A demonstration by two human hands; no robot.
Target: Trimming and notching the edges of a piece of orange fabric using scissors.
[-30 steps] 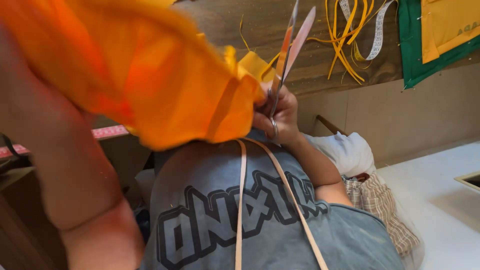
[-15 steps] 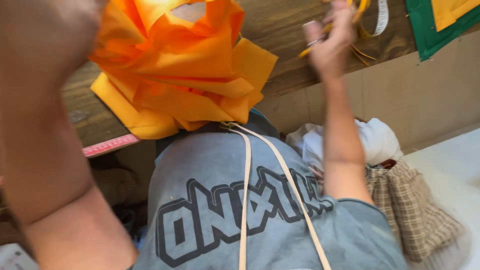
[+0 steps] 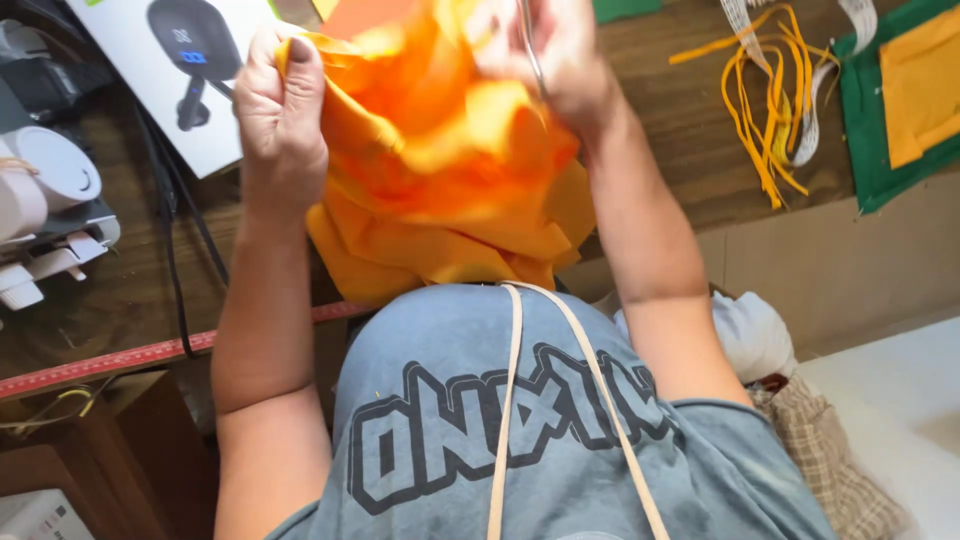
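Observation:
A bundle of orange fabric (image 3: 440,190) hangs bunched over the edge of a wooden table (image 3: 660,130), just above my grey shirt. My left hand (image 3: 280,105) grips the cloth's upper left edge with the fingers curled tight. My right hand (image 3: 545,50) is at the top of the bundle, closed around metal scissors (image 3: 530,45) whose thin handle shows between the fingers. The blades are hidden by the cloth and the frame's top edge.
Yellow cords and a white tape (image 3: 775,110) lie on the table at right, beside a green and yellow cloth piece (image 3: 905,95). A white box (image 3: 190,70), black cables (image 3: 175,240) and white cups (image 3: 50,175) sit at left. A red ruler (image 3: 120,360) lines the table edge.
The view has tilted down onto the table. My left arm has swung from close to the camera out to the cloth's left edge, and my right hand has come in from the right onto the bundle.

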